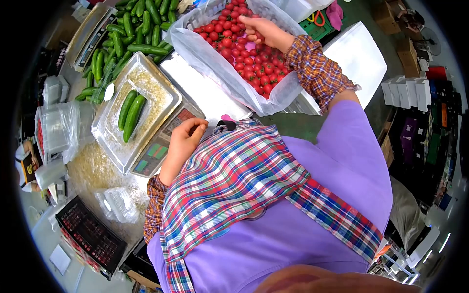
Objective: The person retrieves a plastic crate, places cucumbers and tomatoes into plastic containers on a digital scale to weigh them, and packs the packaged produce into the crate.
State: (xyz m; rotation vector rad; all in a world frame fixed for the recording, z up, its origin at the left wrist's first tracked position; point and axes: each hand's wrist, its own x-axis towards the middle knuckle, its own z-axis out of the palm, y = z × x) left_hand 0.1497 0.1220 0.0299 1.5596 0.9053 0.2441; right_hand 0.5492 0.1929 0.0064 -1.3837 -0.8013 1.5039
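Note:
My right hand (266, 32) is over the cherry tomatoes (259, 68) in a crate lined with clear plastic (195, 53). Its fingers are curled together, and whatever may be in them is hidden. My left hand (184, 144) is near my plaid apron, beside the front of a weighing scale (168, 129). The fingers of that hand are loosely closed with the thumb against them, and nothing shows in them. Two small cucumbers (131, 115) lie side by side on the scale's metal tray (105, 132).
A large heap of cucumbers (132, 29) lies behind the scale. Clear plastic containers (63, 122) are stacked at the left, with another clear container (117, 205) nearer me. A white foam lid (359, 56) and orange-handled scissors (318, 18) are to the right of the crate.

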